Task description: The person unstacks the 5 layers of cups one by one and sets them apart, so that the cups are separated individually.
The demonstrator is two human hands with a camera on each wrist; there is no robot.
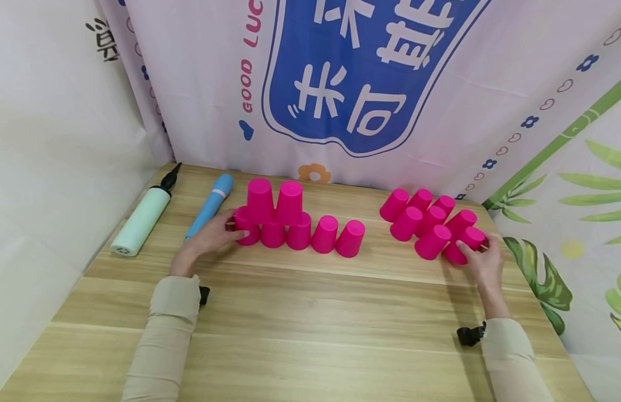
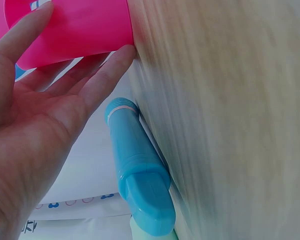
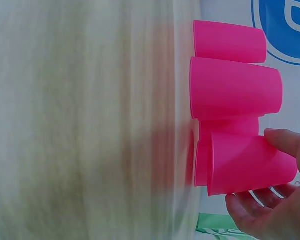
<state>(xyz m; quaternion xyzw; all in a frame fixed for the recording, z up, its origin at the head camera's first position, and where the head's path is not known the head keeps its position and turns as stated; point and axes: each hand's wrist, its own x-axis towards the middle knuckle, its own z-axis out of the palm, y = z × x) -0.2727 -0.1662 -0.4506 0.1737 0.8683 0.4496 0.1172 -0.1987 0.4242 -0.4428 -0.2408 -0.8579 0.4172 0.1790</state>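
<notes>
Upside-down pink cups stand in a row on the table, and two more cups point(image 1: 289, 203) sit on top of the row's left part. My left hand point(image 1: 212, 234) is at the row's left end, thumb in front and fingers along the side of the end pink cup point(image 2: 85, 30). To the right is a cluster of pink cups point(image 1: 433, 242), also upside down. There my right hand point(image 1: 486, 261) grips a pink cup point(image 3: 250, 162) at the cluster's near right edge, its thumb and fingers on opposite sides. The rim of that cup sits higher off the table than its neighbours' rims.
Left of the row, a blue tube-shaped object point(image 1: 210, 205) lies on the wooden table point(image 1: 310, 324). Farther left is a mint-green hand pump point(image 1: 141, 220) with a black nozzle. A printed cloth point(image 1: 200, 84) hangs behind the table, with more cloth at both sides.
</notes>
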